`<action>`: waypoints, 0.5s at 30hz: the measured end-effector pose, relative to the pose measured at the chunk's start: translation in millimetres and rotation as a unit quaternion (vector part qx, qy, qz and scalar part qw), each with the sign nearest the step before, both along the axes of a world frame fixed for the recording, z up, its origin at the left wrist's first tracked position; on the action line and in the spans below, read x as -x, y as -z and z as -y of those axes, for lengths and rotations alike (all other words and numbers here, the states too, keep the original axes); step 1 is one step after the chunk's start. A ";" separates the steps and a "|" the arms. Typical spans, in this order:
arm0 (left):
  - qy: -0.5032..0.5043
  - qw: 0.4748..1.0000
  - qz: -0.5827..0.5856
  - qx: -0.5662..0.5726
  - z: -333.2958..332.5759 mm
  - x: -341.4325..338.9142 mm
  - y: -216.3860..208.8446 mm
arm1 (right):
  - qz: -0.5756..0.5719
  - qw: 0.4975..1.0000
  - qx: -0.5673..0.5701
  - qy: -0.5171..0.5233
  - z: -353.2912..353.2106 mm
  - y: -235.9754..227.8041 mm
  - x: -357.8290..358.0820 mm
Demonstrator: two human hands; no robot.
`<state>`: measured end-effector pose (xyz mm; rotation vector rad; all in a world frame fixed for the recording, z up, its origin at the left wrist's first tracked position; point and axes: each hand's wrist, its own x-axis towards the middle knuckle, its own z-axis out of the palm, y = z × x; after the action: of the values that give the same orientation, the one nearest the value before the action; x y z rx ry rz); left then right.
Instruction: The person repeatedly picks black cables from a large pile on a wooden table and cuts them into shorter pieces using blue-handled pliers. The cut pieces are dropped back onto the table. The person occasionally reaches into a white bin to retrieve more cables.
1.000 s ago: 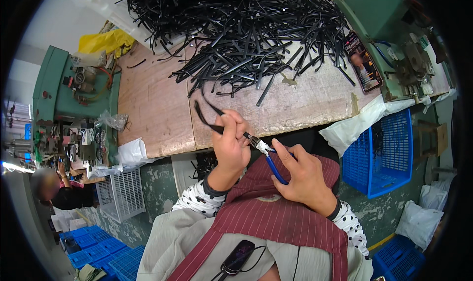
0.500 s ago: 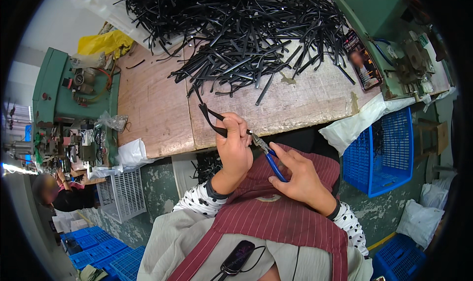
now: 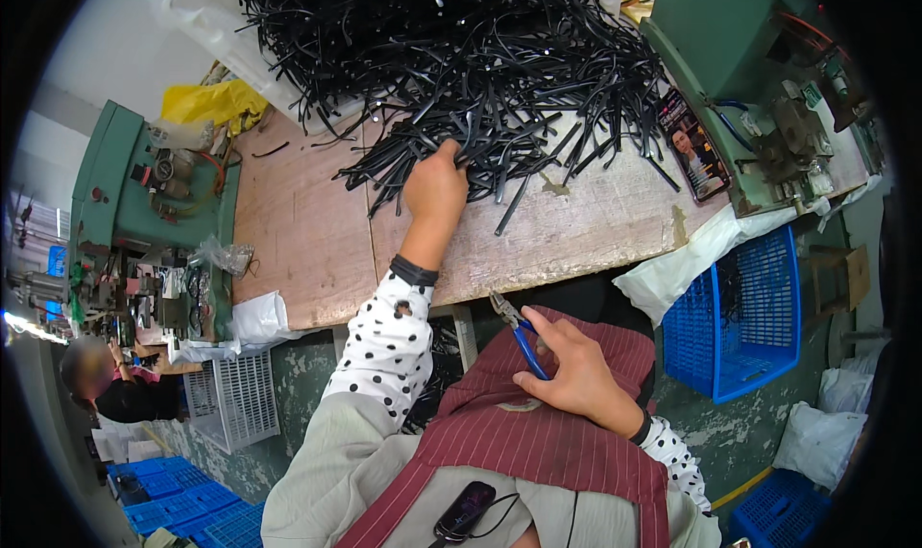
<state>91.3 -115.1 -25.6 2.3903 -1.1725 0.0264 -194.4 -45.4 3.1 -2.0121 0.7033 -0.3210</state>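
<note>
My right grip (image 3: 576, 367) holds blue-handled pliers (image 3: 524, 342) above my apron (image 3: 547, 438), apparently freeing my left grip (image 3: 437, 185), whose closure I cannot tell, among black strips (image 3: 461, 77) heaped on the bench (image 3: 307, 212) and crowding a white tub (image 3: 213, 24), as dark pieces (image 3: 731, 289) sit in a blue crate (image 3: 690, 351).
</note>
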 end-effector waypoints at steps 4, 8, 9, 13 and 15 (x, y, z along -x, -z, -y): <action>0.062 0.998 0.018 0.026 -13.0 14.5 10.9 | 0.008 1.000 0.021 0.012 1.8 5.5 3.4; 0.086 0.996 0.010 0.022 -42.7 24.9 12.9 | 0.014 0.999 0.031 0.015 2.5 4.4 3.3; 0.095 0.992 0.040 0.069 -49.7 20.1 21.6 | 0.015 0.999 0.032 0.011 2.3 3.7 2.8; 0.109 0.966 0.096 0.214 -55.8 -8.3 31.5 | 0.028 0.999 0.039 0.012 1.0 4.0 4.7; 0.076 0.961 -0.026 0.264 -61.4 -9.1 22.4 | 0.028 0.999 0.041 0.017 1.2 4.0 5.5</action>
<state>100.4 -53.7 -48.0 1.8219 -1.1488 0.1994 -199.9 -46.6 -0.9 -2.0621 0.6991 -0.4317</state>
